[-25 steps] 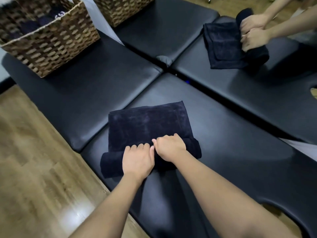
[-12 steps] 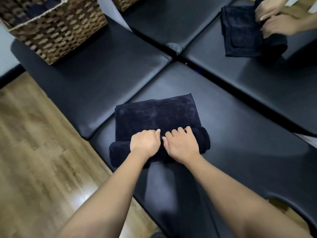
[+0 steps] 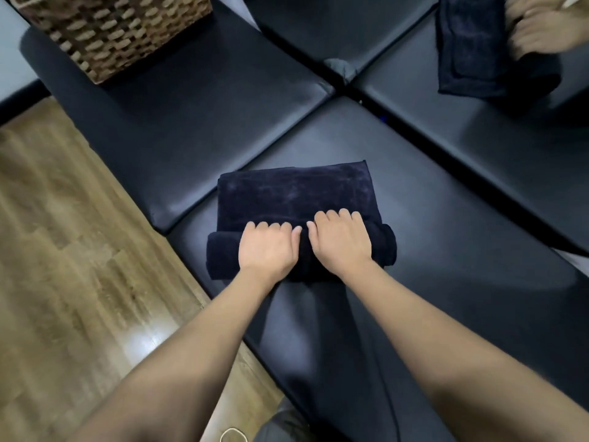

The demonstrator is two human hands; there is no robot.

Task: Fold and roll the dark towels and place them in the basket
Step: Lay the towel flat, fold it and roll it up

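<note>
Because the roll has to stay tight as it grows, both hands sit on top of it, side by side and nearly touching. Far beyond the fingers to the left, the wicker basket [image 3: 121, 36] waits on a black padded bench [image 3: 178, 122], well apart from the work, so the finished roll will need carrying there. The left hand [image 3: 269, 247] lies on the rolled part of the dark towel [image 3: 296, 193], fingers curled over its crest and gripping the cloth, probably to keep that end from slackening. Just beside it, the right hand [image 3: 341, 240] holds the roll the same way, its fingertips [image 3: 338, 215] bent down where roll meets flat. Ahead of the fingers lies the unrolled, folded stretch, flat on the bench, which judging by its length leaves a fair portion to wind up. Both ends of the roll stick out past the hands. Far to the right, another person's hands [image 3: 541, 30], blurred, work a second dark towel [image 3: 471, 46]; their grip cannot be made out.
</note>
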